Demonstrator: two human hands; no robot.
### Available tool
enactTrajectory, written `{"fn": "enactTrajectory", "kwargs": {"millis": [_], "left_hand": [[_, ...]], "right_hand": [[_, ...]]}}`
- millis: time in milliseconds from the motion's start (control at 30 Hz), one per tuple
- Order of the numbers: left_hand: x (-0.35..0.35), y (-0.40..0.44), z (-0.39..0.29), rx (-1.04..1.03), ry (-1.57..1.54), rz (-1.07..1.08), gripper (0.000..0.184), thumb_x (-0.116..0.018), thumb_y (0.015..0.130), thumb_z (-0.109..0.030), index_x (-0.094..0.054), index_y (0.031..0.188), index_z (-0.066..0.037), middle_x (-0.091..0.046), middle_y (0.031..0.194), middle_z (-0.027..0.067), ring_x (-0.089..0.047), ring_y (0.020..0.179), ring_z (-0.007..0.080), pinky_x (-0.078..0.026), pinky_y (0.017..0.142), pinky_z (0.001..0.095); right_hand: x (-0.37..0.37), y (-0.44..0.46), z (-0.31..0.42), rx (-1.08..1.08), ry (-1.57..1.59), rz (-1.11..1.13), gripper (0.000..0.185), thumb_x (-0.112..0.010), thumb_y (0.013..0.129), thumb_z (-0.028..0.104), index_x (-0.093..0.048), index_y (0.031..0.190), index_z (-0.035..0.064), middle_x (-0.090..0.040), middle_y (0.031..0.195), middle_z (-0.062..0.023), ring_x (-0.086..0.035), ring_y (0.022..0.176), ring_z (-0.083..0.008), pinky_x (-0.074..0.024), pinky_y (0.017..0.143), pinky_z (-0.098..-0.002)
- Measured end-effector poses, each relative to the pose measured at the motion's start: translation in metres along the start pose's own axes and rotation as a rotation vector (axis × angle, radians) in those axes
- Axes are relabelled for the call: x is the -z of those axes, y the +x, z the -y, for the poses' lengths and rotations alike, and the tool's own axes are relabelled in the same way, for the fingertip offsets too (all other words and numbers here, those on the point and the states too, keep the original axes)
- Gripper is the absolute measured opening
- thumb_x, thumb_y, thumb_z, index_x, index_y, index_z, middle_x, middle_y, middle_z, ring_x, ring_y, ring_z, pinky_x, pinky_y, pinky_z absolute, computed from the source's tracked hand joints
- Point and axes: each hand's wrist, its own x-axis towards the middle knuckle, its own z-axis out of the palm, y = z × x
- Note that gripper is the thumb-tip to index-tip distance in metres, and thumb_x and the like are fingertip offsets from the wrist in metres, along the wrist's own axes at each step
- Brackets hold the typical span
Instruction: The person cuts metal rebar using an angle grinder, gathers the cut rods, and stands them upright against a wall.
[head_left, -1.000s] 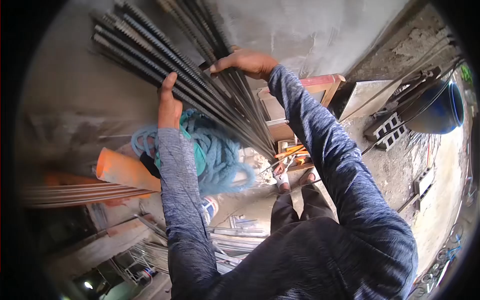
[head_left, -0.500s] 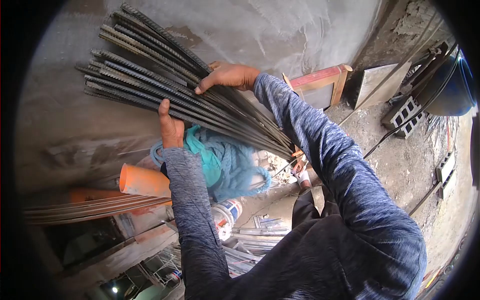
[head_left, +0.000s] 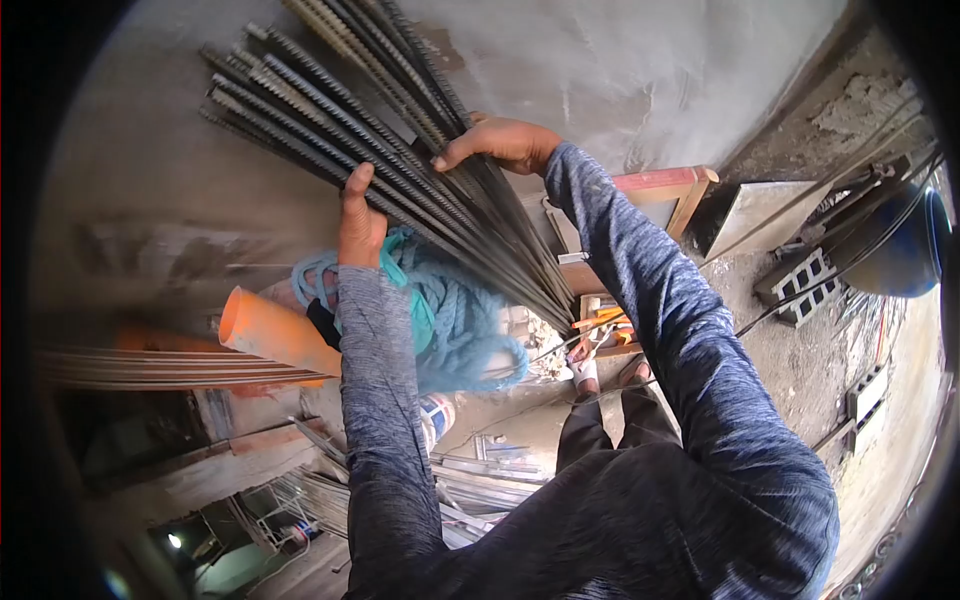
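A bundle of ribbed steel rebar (head_left: 440,212) slants across the upper middle, its ends fanned apart at the upper left and gathered close at the lower right. My left hand (head_left: 361,222) grips the lower side of the bundle, thumb up along it, the other fingers hidden beneath. On the upper side, my right hand (head_left: 508,144) is closed around the bars with its thumb pressed over them. Between the two hands a gap shows among the bars.
Below the bars lie coiled blue rope (head_left: 470,335) and an orange pipe (head_left: 275,330). A wooden frame (head_left: 690,200), concrete block (head_left: 797,287) and blue barrel (head_left: 905,245) stand at right. Metal strips (head_left: 500,480) lie below. A plastered wall (head_left: 620,70) rises behind.
Both hands and the rebar have shifted up and to the right in view, and the bundle slopes more steeply. An orange-handled group of tools near my feet has come into sight.
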Motion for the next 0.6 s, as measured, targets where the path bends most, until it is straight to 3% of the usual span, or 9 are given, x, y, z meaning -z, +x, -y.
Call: {"fn": "enactTrajectory", "kwargs": {"millis": [133, 233, 500, 533, 600], "left_hand": [[0.003, 0.003, 0.000, 0.005, 0.007, 0.011, 0.059, -0.079, 0.081, -0.029, -0.060, 0.129, -0.001, -0.063, 0.124, 0.0090, -0.058, 0.117, 0.0234, -0.047, 0.104, 0.0398], [0.000, -0.001, 0.001, -0.002, 0.006, -0.030, 0.061, -0.081, 0.081, -0.030, -0.060, 0.130, -0.001, -0.062, 0.127, 0.0093, -0.058, 0.118, 0.0222, -0.047, 0.104, 0.0390], [-0.001, -0.001, -0.005, -0.019, 0.060, 0.014, 0.055, -0.083, 0.077, -0.032, -0.067, 0.120, -0.002, -0.068, 0.118, 0.0072, -0.062, 0.110, 0.0197, -0.049, 0.097, 0.0369], [-0.005, -0.004, -0.008, 0.003, 0.052, 0.004, 0.054, -0.084, 0.075, -0.034, -0.069, 0.118, -0.003, -0.069, 0.117, 0.0065, -0.062, 0.110, 0.0191, -0.048, 0.097, 0.0360], [-0.002, -0.004, -0.007, 0.001, 0.074, -0.008, 0.054, -0.085, 0.075, -0.034, -0.070, 0.116, -0.003, -0.069, 0.115, 0.0067, -0.062, 0.110, 0.0192, -0.048, 0.098, 0.0358]], "right_hand": [[0.000, 0.003, -0.006, 0.018, 0.005, -0.029, 0.051, -0.081, 0.076, 0.014, -0.065, 0.120, -0.0057, -0.071, 0.111, -0.0115, -0.068, 0.102, -0.0201, -0.0528, 0.097, -0.0328], [-0.001, -0.001, -0.008, 0.043, -0.005, -0.104, 0.052, -0.082, 0.074, 0.019, -0.067, 0.117, -0.0073, -0.073, 0.109, -0.0144, -0.070, 0.097, -0.0214, -0.0559, 0.092, -0.0322], [-0.003, -0.005, -0.009, 0.037, -0.047, -0.172, 0.042, -0.079, 0.082, 0.018, -0.069, 0.115, -0.0057, -0.073, 0.109, -0.0135, -0.070, 0.097, -0.0209, -0.0558, 0.092, -0.0318], [-0.006, -0.007, -0.010, 0.028, -0.041, -0.192, 0.036, -0.077, 0.085, 0.018, -0.069, 0.115, -0.0009, -0.074, 0.104, -0.0084, -0.070, 0.094, -0.0189, -0.0559, 0.088, -0.0339], [-0.014, -0.010, -0.008, 0.031, -0.042, -0.255, 0.037, -0.077, 0.084, 0.016, -0.069, 0.115, -0.0009, -0.074, 0.104, -0.0083, -0.070, 0.093, -0.0189, -0.0563, 0.087, -0.0339]]}}
